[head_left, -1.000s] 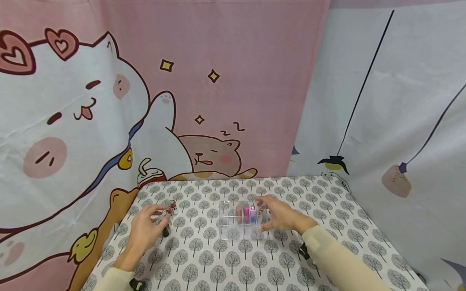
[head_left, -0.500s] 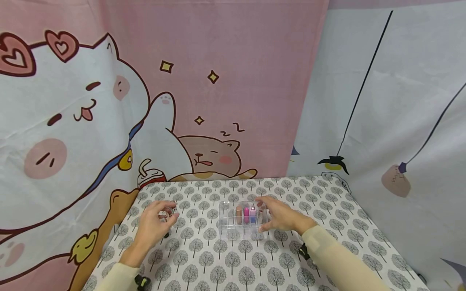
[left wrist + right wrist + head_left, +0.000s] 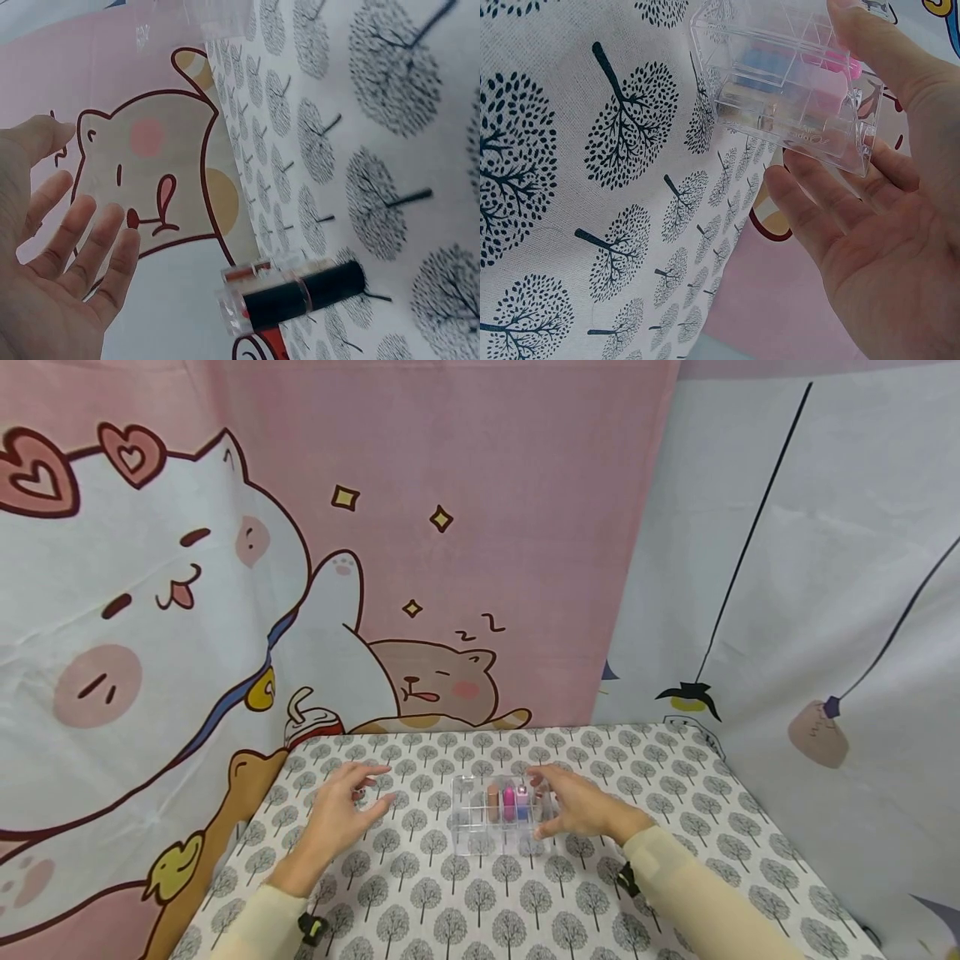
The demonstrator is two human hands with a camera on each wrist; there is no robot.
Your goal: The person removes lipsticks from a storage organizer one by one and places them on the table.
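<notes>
On the cloth in the head view sits a clear plastic cosmetics organizer (image 3: pixel 471 845). Inside stand a brown lipstick (image 3: pixel 492 803), a bright pink one (image 3: pixel 509 802), a pink-and-blue one (image 3: pixel 522 803) and, at the right end, a pale tube partly covered by fingers. My right hand (image 3: pixel 581 803) holds the organizer's right end, thumb at the near side and fingers at the far side. My left hand (image 3: pixel 341 806) hovers to its left, holding nothing. Past that hand, the left wrist view has a black lipstick with a clear cap (image 3: pixel 304 297) and a reddish-brown one (image 3: pixel 259 271) lying close together.
A white cloth printed with grey trees (image 3: pixel 480 902) covers the table. Cartoon-print curtains (image 3: pixel 525 568) hang right behind the table's far edge and along its sides.
My left hand has moved right, away from the loose lipsticks towards the organizer, and its thumb and fingers have spread apart. My right hand and the organizer have stayed in place.
</notes>
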